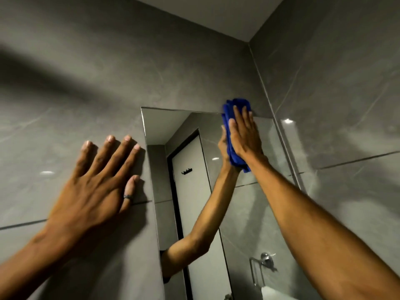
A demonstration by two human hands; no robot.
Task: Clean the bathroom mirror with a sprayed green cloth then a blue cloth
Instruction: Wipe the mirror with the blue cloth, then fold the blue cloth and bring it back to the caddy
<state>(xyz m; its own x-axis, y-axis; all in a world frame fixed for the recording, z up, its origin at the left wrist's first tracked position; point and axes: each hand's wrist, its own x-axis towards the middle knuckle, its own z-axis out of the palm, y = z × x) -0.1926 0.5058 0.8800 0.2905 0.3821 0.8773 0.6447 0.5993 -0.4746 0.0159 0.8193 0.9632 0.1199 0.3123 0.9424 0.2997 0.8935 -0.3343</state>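
The bathroom mirror hangs on a grey tiled wall, right of centre. My right hand presses a folded blue cloth flat against the glass at the mirror's top edge, near its upper right corner. The cloth sticks out above my fingertips and below my wrist. My left hand lies flat on the wall tile just left of the mirror, fingers spread, a ring on the thumb, holding nothing. No green cloth is in view.
The side wall meets the mirror wall at a corner close to the mirror's right edge. The ceiling is just above. The mirror reflects a white door with hooks, a tap fitting and a towel holder.
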